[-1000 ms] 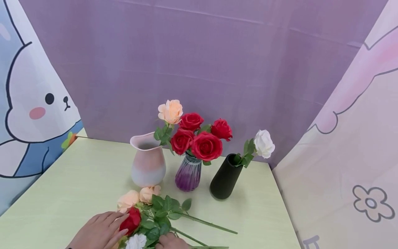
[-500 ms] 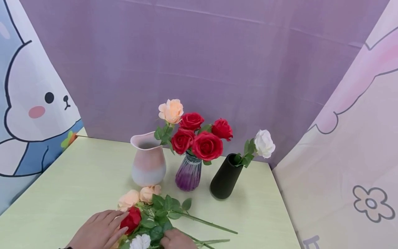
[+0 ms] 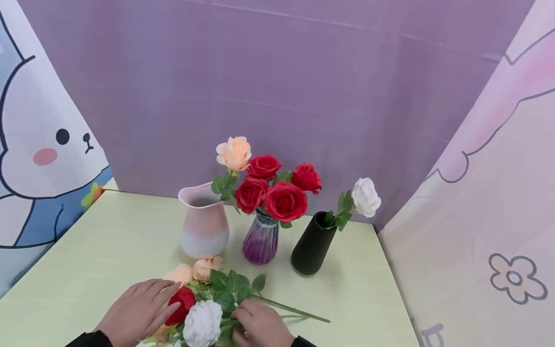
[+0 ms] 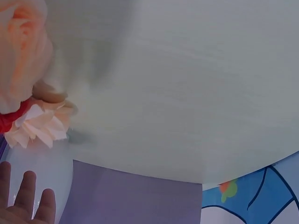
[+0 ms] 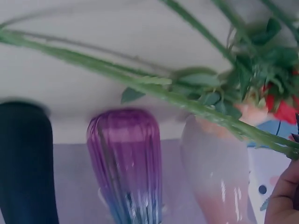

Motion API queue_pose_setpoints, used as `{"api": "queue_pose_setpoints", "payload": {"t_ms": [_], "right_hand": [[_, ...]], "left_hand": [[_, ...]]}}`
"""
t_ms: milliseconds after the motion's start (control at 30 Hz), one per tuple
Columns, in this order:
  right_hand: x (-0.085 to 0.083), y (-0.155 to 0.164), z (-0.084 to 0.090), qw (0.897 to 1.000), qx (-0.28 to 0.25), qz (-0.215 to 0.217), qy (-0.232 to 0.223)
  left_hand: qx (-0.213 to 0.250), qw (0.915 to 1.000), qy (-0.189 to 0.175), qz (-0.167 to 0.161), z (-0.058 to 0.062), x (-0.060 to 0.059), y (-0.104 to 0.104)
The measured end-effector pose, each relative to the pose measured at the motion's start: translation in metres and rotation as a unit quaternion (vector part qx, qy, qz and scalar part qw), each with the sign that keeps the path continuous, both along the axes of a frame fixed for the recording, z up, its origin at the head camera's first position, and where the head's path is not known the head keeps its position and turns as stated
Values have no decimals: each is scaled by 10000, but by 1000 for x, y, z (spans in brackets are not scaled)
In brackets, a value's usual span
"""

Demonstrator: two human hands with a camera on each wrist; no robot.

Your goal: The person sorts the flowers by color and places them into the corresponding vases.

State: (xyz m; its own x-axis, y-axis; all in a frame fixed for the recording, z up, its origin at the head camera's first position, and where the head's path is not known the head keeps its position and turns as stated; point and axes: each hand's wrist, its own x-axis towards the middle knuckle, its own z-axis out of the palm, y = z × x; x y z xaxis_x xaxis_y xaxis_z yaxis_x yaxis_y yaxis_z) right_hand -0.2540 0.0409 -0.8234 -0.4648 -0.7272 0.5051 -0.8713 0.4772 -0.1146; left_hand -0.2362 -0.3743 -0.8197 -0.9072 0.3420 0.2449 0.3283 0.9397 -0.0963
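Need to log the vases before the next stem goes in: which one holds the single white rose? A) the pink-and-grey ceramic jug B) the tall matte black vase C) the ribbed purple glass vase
B: the white rose leans out of the tall matte black vase at the right of the row.

White rose [image 3: 202, 323]: full bloom, stem gripped by the right hand [image 3: 260, 325], at 6 o'clock on the desk [image 3: 108, 241]. Red rose [image 3: 182, 304]: lying flat at its 10 o'clock, touched by the left hand [image 3: 136, 311].
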Motion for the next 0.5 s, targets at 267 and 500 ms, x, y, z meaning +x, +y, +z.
{"api": "queue_pose_setpoints", "payload": {"t_ms": [267,500], "right_hand": [[-6,15,79,9953,-946,-144,132],[-38,28,91,9822,-1840,-386,22]], "left_hand": [[-344,9982,-10,-483,-22,-24,-24],[152,9993,218,-280,-57,-40,-30]]}}
